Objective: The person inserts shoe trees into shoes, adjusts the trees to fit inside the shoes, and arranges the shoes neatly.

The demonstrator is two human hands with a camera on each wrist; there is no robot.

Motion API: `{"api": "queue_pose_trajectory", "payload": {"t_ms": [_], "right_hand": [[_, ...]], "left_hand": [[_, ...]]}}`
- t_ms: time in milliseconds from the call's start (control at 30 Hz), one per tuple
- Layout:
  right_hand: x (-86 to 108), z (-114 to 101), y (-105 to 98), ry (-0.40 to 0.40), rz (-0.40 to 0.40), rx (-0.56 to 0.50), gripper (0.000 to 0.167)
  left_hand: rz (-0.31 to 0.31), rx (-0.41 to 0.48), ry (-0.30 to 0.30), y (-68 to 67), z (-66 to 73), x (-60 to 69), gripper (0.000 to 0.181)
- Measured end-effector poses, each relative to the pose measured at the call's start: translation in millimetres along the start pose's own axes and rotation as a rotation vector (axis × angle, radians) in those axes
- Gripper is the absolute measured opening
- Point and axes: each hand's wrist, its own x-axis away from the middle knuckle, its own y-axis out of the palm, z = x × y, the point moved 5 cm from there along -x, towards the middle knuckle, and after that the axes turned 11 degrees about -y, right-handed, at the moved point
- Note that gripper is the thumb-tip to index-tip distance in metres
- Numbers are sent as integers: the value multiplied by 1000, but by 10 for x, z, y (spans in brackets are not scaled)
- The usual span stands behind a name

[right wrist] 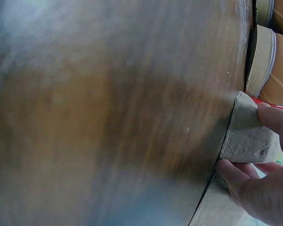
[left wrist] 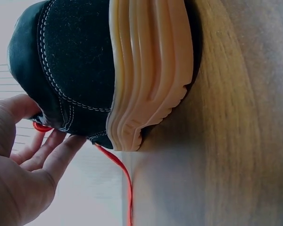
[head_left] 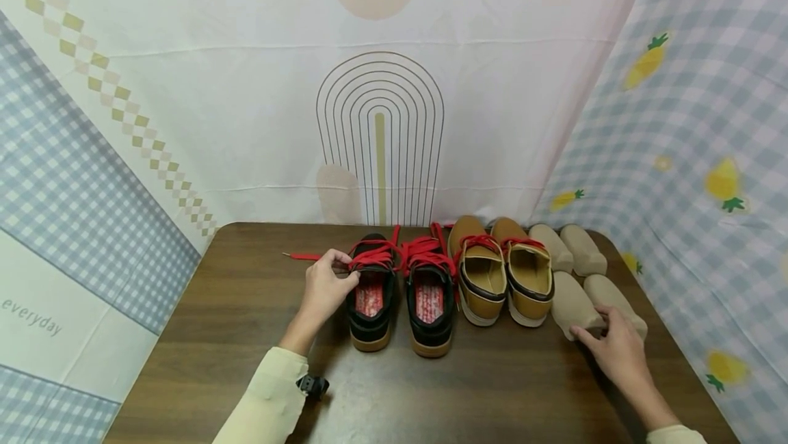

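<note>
head view: a dark brown wood-grain table with rounded far corners (head_left: pixel 431 396) reaches a white cloth backdrop printed with thin arches (head_left: pixel 246 115); blue-and-white checked cloth with yellow pineapples (head_left: pixel 708 122) hangs to the right. the left hand (head_left: pixel 326 284), fingers bent, pinches the laced edge of the left black shoe (head_left: pixel 372 297), whose red lace (head_left: pixel 303 256) trails leftward. its black mate (head_left: pixel 430 328) stands just beside. a tan pair with red laces (head_left: pixel 475 304) stands between these and four beige, round-ended blocks. the right hand (head_left: pixel 618 350) grips the near-left beige block (head_left: pixel 575 304).

left wrist view: the shoe's amber rubber sole (left wrist: pixel 146 70) rests on the table; thumb and fingers curve round the upper, their tips partly hidden.

right wrist view: blurred tabletop fills most of it; thumb and forefinger clasp the block's blunt end, tan heels nearby.
</note>
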Motion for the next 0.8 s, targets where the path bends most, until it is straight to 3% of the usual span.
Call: {"api": "queue_pose_trajectory", "payload": {"t_ms": [300,800], "right_hand": [[-3,-1,-6,12,-8,-14,69],[6,-51,-50,0,-36,-19,70]], "left_hand": [[45,-42,-41,-25,-35,31,20],[14,-17,-12,-39,15,22,14]]}}
